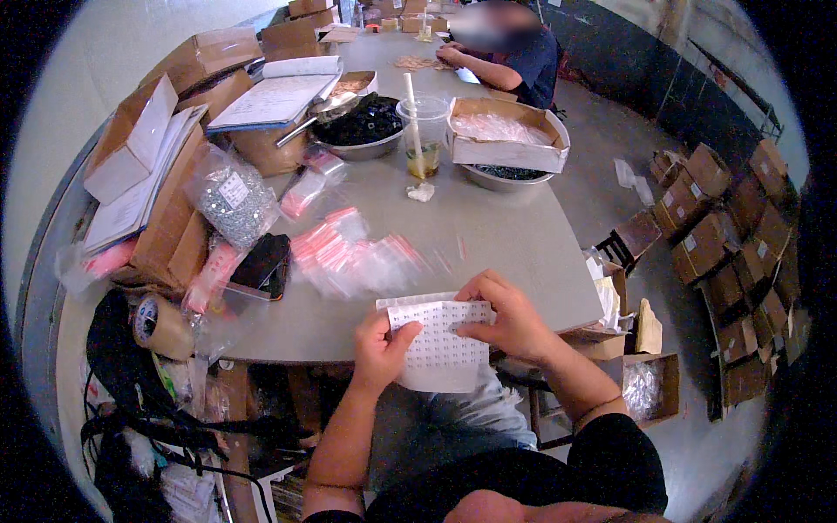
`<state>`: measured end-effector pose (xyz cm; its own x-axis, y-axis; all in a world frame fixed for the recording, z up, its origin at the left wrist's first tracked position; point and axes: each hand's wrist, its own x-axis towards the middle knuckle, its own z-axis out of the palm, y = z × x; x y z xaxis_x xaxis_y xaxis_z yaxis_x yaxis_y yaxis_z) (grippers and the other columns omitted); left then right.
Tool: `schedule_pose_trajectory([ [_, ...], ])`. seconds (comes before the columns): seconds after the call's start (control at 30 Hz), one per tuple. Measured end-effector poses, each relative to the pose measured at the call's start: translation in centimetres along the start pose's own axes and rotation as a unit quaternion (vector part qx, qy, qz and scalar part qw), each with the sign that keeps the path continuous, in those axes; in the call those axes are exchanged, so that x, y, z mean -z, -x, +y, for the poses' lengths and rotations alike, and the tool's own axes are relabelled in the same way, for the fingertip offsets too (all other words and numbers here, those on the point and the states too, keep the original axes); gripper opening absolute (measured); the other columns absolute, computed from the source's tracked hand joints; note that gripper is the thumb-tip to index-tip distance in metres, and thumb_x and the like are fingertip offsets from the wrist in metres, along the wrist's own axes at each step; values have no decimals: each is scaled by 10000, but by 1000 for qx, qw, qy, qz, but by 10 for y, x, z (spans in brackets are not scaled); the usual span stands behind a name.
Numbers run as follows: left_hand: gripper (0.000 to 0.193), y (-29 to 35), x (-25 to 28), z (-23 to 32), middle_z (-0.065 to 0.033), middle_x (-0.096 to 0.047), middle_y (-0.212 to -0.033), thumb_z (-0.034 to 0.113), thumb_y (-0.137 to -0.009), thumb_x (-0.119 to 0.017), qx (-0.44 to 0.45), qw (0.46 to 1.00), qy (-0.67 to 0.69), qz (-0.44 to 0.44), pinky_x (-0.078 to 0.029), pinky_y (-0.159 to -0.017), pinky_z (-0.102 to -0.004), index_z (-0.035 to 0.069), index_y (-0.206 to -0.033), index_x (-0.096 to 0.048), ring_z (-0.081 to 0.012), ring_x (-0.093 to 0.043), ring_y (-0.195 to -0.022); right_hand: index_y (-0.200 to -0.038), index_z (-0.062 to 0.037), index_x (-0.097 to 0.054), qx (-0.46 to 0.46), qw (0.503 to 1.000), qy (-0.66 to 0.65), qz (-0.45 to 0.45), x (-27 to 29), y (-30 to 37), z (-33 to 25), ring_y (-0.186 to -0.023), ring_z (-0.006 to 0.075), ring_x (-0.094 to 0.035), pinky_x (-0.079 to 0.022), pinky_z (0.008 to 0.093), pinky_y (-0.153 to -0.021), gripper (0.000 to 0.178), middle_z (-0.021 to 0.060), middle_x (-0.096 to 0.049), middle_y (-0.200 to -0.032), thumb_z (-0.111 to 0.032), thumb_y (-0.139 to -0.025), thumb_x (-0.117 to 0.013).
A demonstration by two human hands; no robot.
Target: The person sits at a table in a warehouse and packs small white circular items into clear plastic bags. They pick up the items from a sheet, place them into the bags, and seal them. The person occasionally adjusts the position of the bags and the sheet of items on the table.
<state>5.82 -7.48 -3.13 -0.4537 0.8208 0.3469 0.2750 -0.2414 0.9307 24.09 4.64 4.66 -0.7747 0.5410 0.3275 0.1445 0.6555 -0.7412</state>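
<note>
A white sheet of small printed labels (440, 349) is held up between my two hands, just off the near edge of the table. My left hand (382, 353) pinches its left side, thumb lying on the printed face. On the other side, my right hand (506, 321) grips the upper right part, with the thumb on the front and fingers behind the top edge. Another pale sheet edge shows behind the top. Beyond my hands lies a spread pile of clear zip bags (357, 257) with red strips.
A bag of small metal parts (234, 196), a black pouch (264, 266) and a tape roll (163, 325) sit at left. Farther back stand a bowl of black parts (362, 122), a plastic cup (424, 131) and a white box (507, 131). Another person (506, 57) sits at the far right.
</note>
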Motion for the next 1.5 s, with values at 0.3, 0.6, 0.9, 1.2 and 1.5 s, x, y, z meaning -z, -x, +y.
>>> schedule_pose_trajectory([
  [0.3,149,-5,9,-3,-103,-685,-960,93,-773,-731,-83,996,2,-43,-483,-776,-321,-12,-874,-697,-211,-638,-855,-814,-54,-642,-53,997,-35,47,-3,18,11,-675,179,-576,-468,295,-603,170,67,-592,-766,-108,-734,-782],
  [0.6,158,-8,11,13,-83,-696,-917,17,-719,-763,-93,988,-5,-123,-490,-731,-263,-14,-860,-702,-158,-642,-849,-781,-38,-663,-159,978,-125,-44,-2,33,24,-631,131,-556,-449,298,-578,171,66,-624,-686,-164,-766,-778],
  [0.9,127,-7,4,8,-77,-679,-867,4,-758,-724,-58,994,12,-91,-485,-688,-282,1,-882,-697,-155,-622,-775,-928,-53,-670,-60,998,-1,11,0,29,15,-781,269,-630,-510,362,-694,192,122,-635,-871,-173,-790,-727],
  [1.2,108,-9,2,16,-98,-670,-831,34,-749,-728,-77,991,-63,-86,-485,-659,-303,-1,-846,-695,-194,-625,-750,-860,-36,-636,45,985,168,7,-2,24,8,-787,320,-618,-506,395,-686,105,130,-612,-879,-71,-772,-680],
  [1.5,135,-6,1,20,-103,-650,-809,78,-730,-747,-45,989,-114,-85,-479,-644,-332,14,-841,-704,-247,-606,-727,-919,-40,-607,32,992,47,-117,29,-16,23,-784,285,-632,-512,359,-699,158,138,-636,-858,-58,-770,-656],
])
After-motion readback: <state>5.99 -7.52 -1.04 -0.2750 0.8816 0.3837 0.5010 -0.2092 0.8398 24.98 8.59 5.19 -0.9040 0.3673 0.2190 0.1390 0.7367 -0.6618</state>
